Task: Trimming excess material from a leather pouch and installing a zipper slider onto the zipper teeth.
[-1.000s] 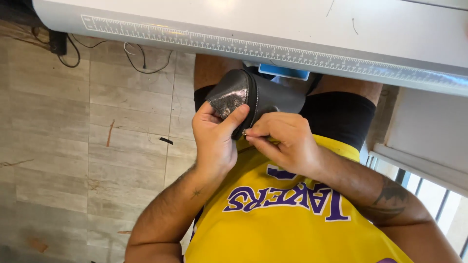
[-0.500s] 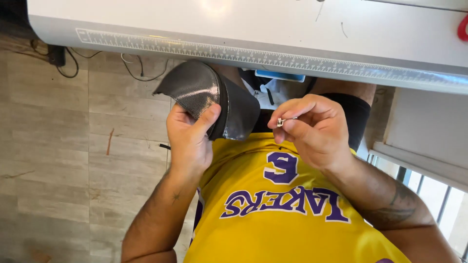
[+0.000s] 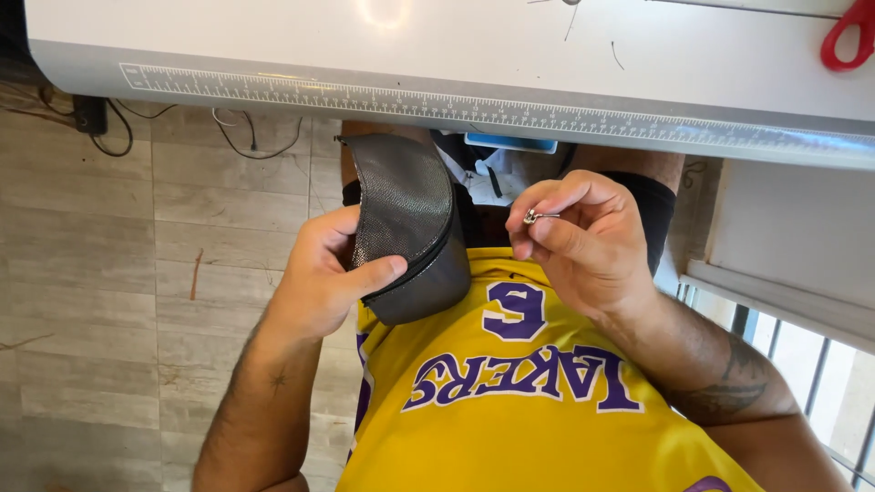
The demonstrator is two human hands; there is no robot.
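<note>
Grey wood-look floor below, yellow jersey nearest. Left hand with fingers clamped on grey textured pouch, held over lap. Right hand just beside, fingertips pinched together on small metal zipper slider. Beyond, white bench with ruler strip edge; red scissors at far corner.

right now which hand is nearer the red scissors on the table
Right. The right hand, pinching a small metal zipper pull, sits below-left of the red scissors; the left hand holds the grey pouch much farther left.
</note>
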